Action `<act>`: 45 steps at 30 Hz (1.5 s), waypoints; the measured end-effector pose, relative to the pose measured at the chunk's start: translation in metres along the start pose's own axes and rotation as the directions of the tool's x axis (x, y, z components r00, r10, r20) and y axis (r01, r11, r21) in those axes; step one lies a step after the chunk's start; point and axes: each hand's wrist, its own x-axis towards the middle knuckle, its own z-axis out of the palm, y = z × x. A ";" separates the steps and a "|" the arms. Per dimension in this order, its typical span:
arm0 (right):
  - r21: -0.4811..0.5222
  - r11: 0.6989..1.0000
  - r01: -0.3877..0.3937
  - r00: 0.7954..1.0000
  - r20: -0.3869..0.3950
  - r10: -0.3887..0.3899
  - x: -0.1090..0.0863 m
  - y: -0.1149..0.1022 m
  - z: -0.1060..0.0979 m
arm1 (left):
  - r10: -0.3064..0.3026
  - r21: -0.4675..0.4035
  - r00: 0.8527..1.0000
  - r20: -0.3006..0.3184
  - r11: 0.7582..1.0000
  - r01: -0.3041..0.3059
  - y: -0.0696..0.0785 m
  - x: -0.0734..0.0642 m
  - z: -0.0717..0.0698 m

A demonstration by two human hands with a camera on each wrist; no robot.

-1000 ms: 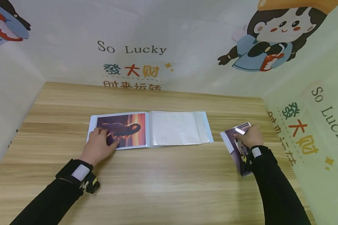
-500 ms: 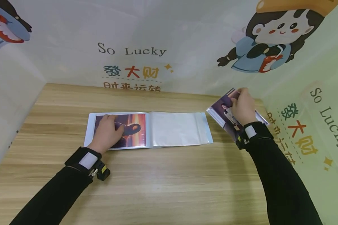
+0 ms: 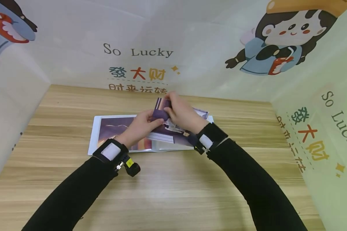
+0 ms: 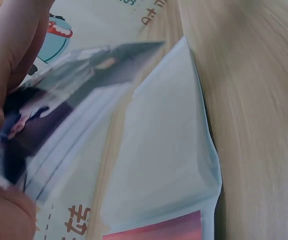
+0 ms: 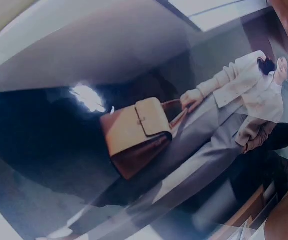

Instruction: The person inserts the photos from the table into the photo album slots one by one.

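Observation:
An open photo album (image 3: pixel 94 136) lies on the table under both hands. Its left pocket holds a picture (image 3: pixel 112 126) with a dark figure against an orange sky, partly covered by the left hand. Whitish and blank, the right-hand sleeve (image 4: pixel 164 140) shows in the left wrist view. Above it, my right hand (image 3: pixel 185 112) grips a small stack of photos (image 3: pixel 185 138), fanned and tilted. With thumb and fingers, my left hand (image 3: pixel 138 128) pinches the stack's left edge. A person carrying a tan handbag fills the front photo (image 5: pixel 138 130) in the right wrist view.
The wooden table (image 3: pixel 162 192) extends on all sides of the album. A pale printed sheet (image 3: pixel 191 57) with cartoon figures and lettering stands along the back, left and right sides. Each wrist wears a strapped camera (image 3: pixel 131 166).
From the table's right side, my right hand has lifted the photos and carried them left over the album. My left hand has moved right off the album's left page and taken hold of the stack.

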 end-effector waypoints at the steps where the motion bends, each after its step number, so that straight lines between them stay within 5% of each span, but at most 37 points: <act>1: 0.001 1.000 0.009 1.000 0.006 -0.009 0.001 -0.003 0.003 | -0.002 -0.011 1.000 -0.018 1.000 0.002 0.000 0.000 -0.001; 5: -0.018 0.999 0.030 1.000 -0.003 -0.030 0.004 -0.005 0.010 | -0.030 -0.062 0.997 -0.072 0.998 0.026 -0.004 -0.005 -0.010; 9: -0.039 0.998 -0.054 0.998 -0.031 0.053 0.000 0.005 0.014 | -0.131 -0.190 0.987 -0.093 0.976 0.111 -0.009 -0.015 -0.034; 14: -0.034 0.986 -0.166 0.986 -0.041 0.165 -0.016 0.034 0.026 | -0.271 -0.406 0.958 -0.095 0.889 0.212 -0.024 -0.032 -0.078; 19: -0.088 0.966 -0.242 0.958 0.134 0.252 -0.040 0.062 0.045 | -0.367 -0.513 0.929 -0.049 0.807 0.292 -0.044 -0.047 -0.115; 24: -0.233 0.942 -0.243 0.929 0.222 0.294 -0.060 0.084 0.063 | -0.458 -0.515 0.888 -0.031 0.769 0.379 -0.060 -0.056 -0.129; 27: -0.264 0.933 -0.243 0.927 0.222 0.304 -0.069 0.092 0.069 | -0.470 -0.528 0.883 -0.024 0.756 0.388 -0.066 -0.058 -0.131; 30: -0.268 0.931 -0.247 0.930 0.205 0.305 -0.078 0.097 0.071 | -0.468 -0.527 0.884 -0.012 0.754 0.392 -0.071 -0.057 -0.129; 38: -0.231 0.947 -0.224 0.948 0.173 0.266 -0.087 0.101 0.072 | -0.515 -0.312 0.855 -0.051 0.822 0.476 -0.068 -0.052 -0.118; 45: -0.213 0.949 -0.232 0.948 0.172 0.270 -0.088 0.102 0.074 | -0.479 -0.211 0.874 -0.079 0.865 0.455 -0.066 -0.048 -0.110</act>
